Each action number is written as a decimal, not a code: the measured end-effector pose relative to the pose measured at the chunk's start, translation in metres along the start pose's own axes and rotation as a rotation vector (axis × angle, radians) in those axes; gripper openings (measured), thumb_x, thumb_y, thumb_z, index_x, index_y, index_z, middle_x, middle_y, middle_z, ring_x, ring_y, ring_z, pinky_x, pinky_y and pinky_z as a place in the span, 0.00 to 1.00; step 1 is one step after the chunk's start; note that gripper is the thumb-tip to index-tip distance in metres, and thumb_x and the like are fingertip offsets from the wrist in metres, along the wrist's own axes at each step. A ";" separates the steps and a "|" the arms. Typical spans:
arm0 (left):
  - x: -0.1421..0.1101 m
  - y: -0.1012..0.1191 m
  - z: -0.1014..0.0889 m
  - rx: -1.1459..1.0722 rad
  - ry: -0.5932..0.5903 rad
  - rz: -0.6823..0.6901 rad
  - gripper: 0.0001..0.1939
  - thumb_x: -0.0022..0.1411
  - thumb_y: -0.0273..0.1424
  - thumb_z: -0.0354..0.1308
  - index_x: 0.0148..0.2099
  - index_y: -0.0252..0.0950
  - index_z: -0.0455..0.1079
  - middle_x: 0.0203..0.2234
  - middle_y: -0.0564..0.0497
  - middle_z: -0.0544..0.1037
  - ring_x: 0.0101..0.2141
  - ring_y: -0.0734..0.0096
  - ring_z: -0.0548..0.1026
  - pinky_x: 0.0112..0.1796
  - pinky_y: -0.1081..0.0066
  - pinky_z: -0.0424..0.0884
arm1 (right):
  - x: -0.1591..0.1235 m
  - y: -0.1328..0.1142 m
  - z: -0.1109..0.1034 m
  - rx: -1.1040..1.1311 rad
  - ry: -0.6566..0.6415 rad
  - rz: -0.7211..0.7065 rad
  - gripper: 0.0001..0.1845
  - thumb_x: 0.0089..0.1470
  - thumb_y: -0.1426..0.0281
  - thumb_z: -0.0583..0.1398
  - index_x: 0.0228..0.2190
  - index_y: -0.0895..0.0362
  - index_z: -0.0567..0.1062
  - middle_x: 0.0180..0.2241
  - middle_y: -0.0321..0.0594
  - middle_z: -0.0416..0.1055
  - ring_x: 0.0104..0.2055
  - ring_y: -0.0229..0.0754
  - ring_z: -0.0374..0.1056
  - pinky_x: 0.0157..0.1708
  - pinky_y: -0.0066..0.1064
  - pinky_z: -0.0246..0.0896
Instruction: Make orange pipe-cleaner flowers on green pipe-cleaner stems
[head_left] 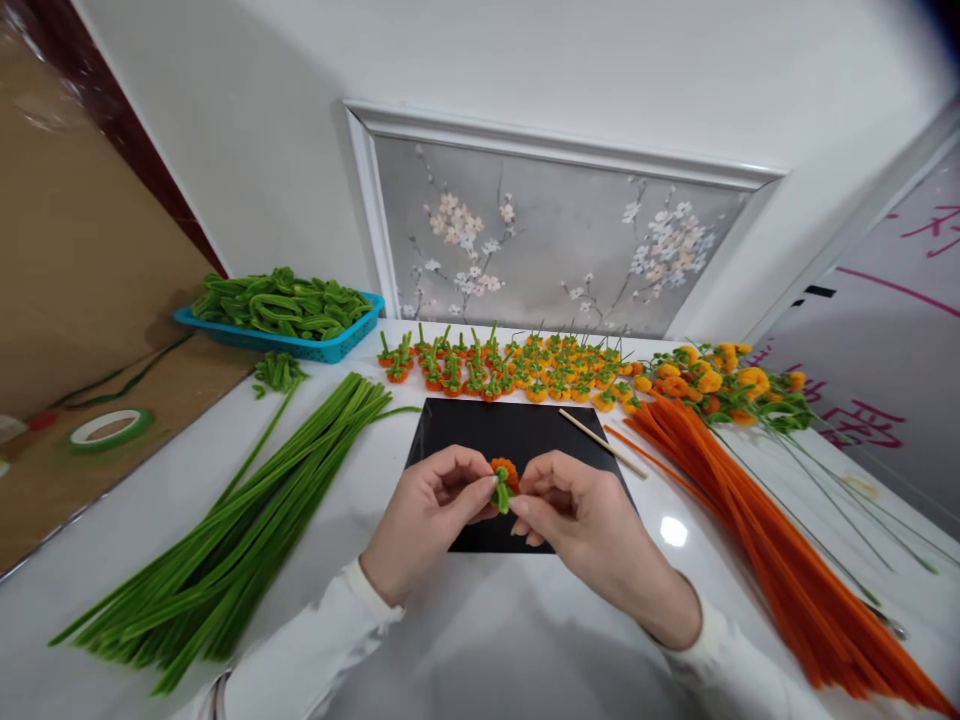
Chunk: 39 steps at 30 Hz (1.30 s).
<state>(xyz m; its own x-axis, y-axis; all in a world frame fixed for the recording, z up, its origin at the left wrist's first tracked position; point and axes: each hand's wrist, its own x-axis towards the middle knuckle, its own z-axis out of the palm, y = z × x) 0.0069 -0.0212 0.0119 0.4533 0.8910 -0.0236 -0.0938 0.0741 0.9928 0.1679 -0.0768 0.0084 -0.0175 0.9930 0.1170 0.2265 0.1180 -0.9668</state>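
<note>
Our left grip [433, 510] pinches a small orange flower [505, 467] by thumb and forefinger, its green part pointing toward us. Our right grip [589, 515] comes at it from the other side, thumb and finger drawn together at the green part's edge; we cannot tell whether it holds on. Just beneath both grips lies a black board [487, 425] on our white bench [480, 630], with a pale stick [602, 442] slanting across its edge, right of the grip. Beyond the board we have rows of orange blooms [452, 378], green stubs upward, then yellow blooms [561, 383] farther right. Left of the grip fans a bundle of green stems [277, 520]; right of it, a bundle of orange stems [757, 540], with a stemmed bunch [709, 380] beyond. Ahead and left, a blue basket [330, 350] carries looped green strips [289, 305]. Behind it all, we face a framed floral panel [555, 230].
</note>
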 end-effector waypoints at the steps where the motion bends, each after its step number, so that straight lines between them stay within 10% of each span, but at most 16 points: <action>1: 0.000 -0.001 0.000 0.000 -0.003 0.013 0.10 0.52 0.34 0.65 0.34 0.34 0.70 0.27 0.54 0.74 0.27 0.78 0.72 0.31 0.76 0.74 | 0.000 0.000 0.002 -0.008 0.010 -0.010 0.04 0.53 0.68 0.59 0.31 0.54 0.68 0.26 0.34 0.72 0.28 0.38 0.73 0.27 0.27 0.69; 17: -0.001 -0.014 -0.001 0.304 -0.032 0.239 0.04 0.59 0.27 0.56 0.38 0.36 0.71 0.34 0.51 0.76 0.36 0.72 0.74 0.38 0.75 0.71 | 0.000 -0.004 0.000 -0.371 0.024 -0.096 0.12 0.54 0.74 0.54 0.23 0.56 0.75 0.17 0.32 0.65 0.19 0.32 0.56 0.18 0.25 0.49; 30: -0.003 -0.007 0.002 -0.114 0.007 -0.055 0.11 0.52 0.34 0.65 0.31 0.32 0.68 0.26 0.55 0.73 0.27 0.80 0.71 0.32 0.78 0.71 | 0.008 0.013 0.014 0.547 0.066 0.194 0.10 0.47 0.62 0.65 0.26 0.57 0.75 0.23 0.31 0.63 0.24 0.30 0.52 0.24 0.24 0.48; 39: 0.001 0.001 -0.002 -0.266 -0.027 -0.254 0.14 0.44 0.31 0.70 0.29 0.31 0.69 0.26 0.52 0.75 0.29 0.75 0.73 0.35 0.72 0.74 | 0.013 0.007 -0.017 -0.022 0.036 -0.194 0.07 0.55 0.68 0.59 0.33 0.55 0.78 0.29 0.36 0.68 0.26 0.33 0.63 0.26 0.26 0.60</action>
<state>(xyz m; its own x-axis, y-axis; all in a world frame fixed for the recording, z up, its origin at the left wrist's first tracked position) 0.0055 -0.0199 0.0124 0.5148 0.8172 -0.2589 -0.2008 0.4086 0.8904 0.1856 -0.0633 0.0075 -0.0282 0.9506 0.3092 0.2434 0.3066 -0.9202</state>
